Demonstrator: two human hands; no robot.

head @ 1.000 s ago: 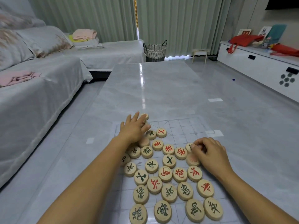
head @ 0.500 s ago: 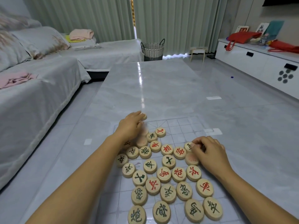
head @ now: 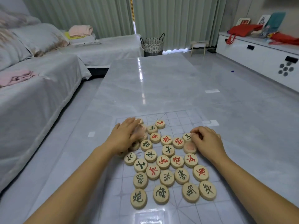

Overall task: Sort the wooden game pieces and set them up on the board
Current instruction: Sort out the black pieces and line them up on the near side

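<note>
The head view looks down on a glossy grey table, with a clear gridded board lying flat at its near end. The round wooden pieces lie face up in a loose cluster on the board, from its far left corner down toward its near edge. Some carry red characters and some dark green, mixed together, and many touch their neighbours. A red-marked piece sits farthest out, near the board's far edge, and a green-marked piece lies nearest, toward the near left corner. The left hand lies palm down over the pieces at the board's far left corner, fingers straight and spread flat on them; that spot is blurred. The right hand rests toward the board's right edge with its fingers curled, the fingertips touching a half-covered piece. I cannot tell whether they pinch it. The two hands are well apart, with the cluster between them. Beyond the table's far edge stands a woven basket. A covered sofa runs along the left side and a white cabinet along the right.
</note>
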